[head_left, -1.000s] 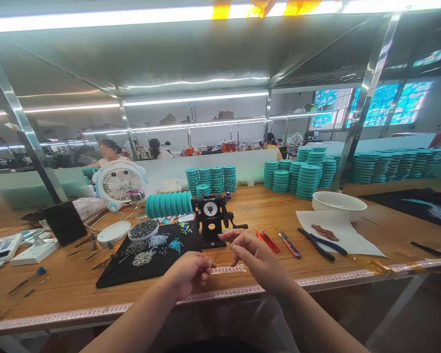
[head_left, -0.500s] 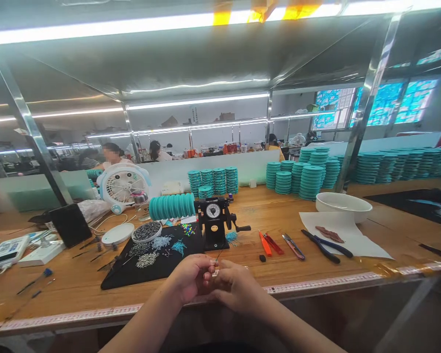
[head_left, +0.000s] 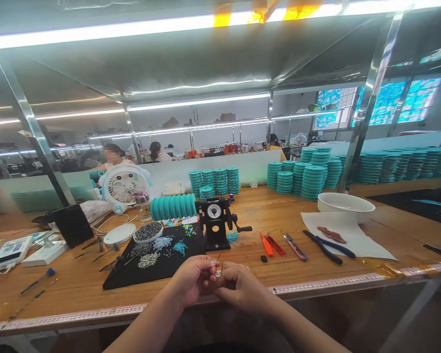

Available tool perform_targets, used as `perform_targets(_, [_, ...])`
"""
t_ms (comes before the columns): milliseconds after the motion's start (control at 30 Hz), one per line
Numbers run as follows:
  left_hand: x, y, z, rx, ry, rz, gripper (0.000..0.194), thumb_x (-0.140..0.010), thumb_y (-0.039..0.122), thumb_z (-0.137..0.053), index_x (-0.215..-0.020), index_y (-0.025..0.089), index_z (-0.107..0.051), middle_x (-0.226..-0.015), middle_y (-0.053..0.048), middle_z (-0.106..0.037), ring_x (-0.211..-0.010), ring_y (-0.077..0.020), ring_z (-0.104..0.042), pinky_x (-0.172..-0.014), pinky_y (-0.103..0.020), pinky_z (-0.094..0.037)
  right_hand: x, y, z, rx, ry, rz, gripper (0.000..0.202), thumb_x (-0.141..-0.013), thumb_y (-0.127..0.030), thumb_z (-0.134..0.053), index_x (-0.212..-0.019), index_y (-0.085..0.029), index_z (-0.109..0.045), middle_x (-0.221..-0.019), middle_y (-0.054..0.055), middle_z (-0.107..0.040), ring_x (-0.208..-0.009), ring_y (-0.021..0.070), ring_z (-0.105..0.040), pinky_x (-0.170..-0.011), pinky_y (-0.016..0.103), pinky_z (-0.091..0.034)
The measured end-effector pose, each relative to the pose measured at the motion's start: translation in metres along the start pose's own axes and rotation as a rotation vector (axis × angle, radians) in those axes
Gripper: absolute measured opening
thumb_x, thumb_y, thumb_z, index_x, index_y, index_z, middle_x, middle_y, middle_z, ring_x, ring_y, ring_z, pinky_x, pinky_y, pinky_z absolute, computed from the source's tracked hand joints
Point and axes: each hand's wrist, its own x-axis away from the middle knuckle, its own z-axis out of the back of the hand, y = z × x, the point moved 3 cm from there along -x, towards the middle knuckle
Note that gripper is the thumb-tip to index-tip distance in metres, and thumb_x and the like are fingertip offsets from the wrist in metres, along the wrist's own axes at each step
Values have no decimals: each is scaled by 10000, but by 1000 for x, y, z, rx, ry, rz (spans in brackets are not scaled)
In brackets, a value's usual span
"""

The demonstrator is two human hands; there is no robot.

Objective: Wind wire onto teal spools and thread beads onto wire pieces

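Note:
At the table's front edge my left hand [head_left: 194, 278] is closed in a pinch on a thin dark strand [head_left: 219, 256] that sticks up from the fingertips. Close beside it on the right, my right hand [head_left: 238, 287] has its fingers curled together; whatever they hold is too small to make out. Just behind both hands stands a black hand-cranked winder [head_left: 216, 230] with a dial, and a row of teal spools [head_left: 173, 206] lies at its left. A black mat [head_left: 125, 279] bears a bowl of dark beads [head_left: 148, 232] and small bead piles.
Orange tweezers [head_left: 266, 243], snips [head_left: 295, 246] and dark blue pliers [head_left: 327, 246] lie to the right, near a white bowl [head_left: 345, 208]. Teal spool stacks [head_left: 312, 182] stand behind. At left are a fan [head_left: 125, 188] and a dark phone-like slab [head_left: 72, 225]. People sit beyond the divider.
The fingers of my right hand have shifted slightly beside my left hand. The whole view has moved a little; the tools and spools stay in place on the table.

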Motion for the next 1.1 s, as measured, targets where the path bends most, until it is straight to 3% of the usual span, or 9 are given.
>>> perform_targets(233, [-3, -1, 3, -84, 10, -42, 144, -569, 171, -640, -668, 113, -553, -535, 32, -495, -420, -32, -412, -396, -140, -228, -1, 9, 5, 66, 49, -109, 172, -714, -113, -576, -553, -168, -599, -593, -33, -480, -623, 123, -470, -579, 217, -333])
perform_targets(500, [-6, -6, 3, -281, 77, -178, 186, -583, 289, -652, -639, 149, -542, -505, 0, -570, -376, -72, -437, -350, -197, -129, -6, 16, 8, -257, 54, -338, 208, -725, -296, -625, -603, -133, -672, -542, -21, -518, -535, 107, -419, -501, 221, -291])
perform_targets(600, [-7, -6, 5, -326, 137, -190, 178, -585, 296, -635, -625, 155, -535, -491, 16, -558, -334, -46, -335, -349, -208, -114, -5, 15, 6, -193, 105, -305, 246, -734, -340, -634, -601, -136, -665, -557, -11, -521, -551, 118, -438, -509, 224, -308])
perform_targets(667, [-6, -6, 5, -348, 181, -194, 161, -594, 286, -622, -617, 159, -526, -490, 28, -546, -330, -40, -307, -349, -208, -122, -3, 12, 3, -48, 157, -228, 185, -732, -261, -622, -594, -143, -655, -570, -13, -496, -556, 117, -441, -521, 223, -315])
perform_targets(767, [-5, -5, 4, -363, 233, -186, 122, -620, 261, -595, -634, 162, -525, -483, 32, -534, -337, -49, -321, -351, -206, -142, 0, 6, -7, 244, 208, -31, 148, -695, -105, -565, -581, -159, -643, -604, -10, -487, -571, 115, -447, -545, 228, -304])
perform_targets(867, [-5, -6, 5, -360, 255, -169, 97, -645, 247, -578, -652, 166, -525, -500, 24, -546, -362, -65, -372, -368, -199, -192, 3, 0, -16, 445, 222, 111, 171, -692, -79, -544, -567, -165, -623, -615, 3, -516, -593, 126, -464, -553, 240, -283])
perform_targets(967, [-5, -7, 6, -365, 240, -144, 79, -640, 219, -584, -638, 170, -523, -494, 23, -546, -388, -88, -427, -392, -202, -260, 4, -2, -15, 405, 190, 86, 180, -701, -81, -544, -555, -165, -607, -600, -5, -523, -581, 119, -471, -548, 229, -288])
perform_targets(1100, [-6, -7, 7, -379, 214, -123, 82, -616, 165, -601, -596, 169, -522, -468, 30, -530, -420, -110, -474, -437, -221, -346, 0, 1, -7, 109, 151, -121, 171, -743, -138, -555, -586, -156, -621, -544, -28, -497, -525, 101, -449, -497, 197, -301])
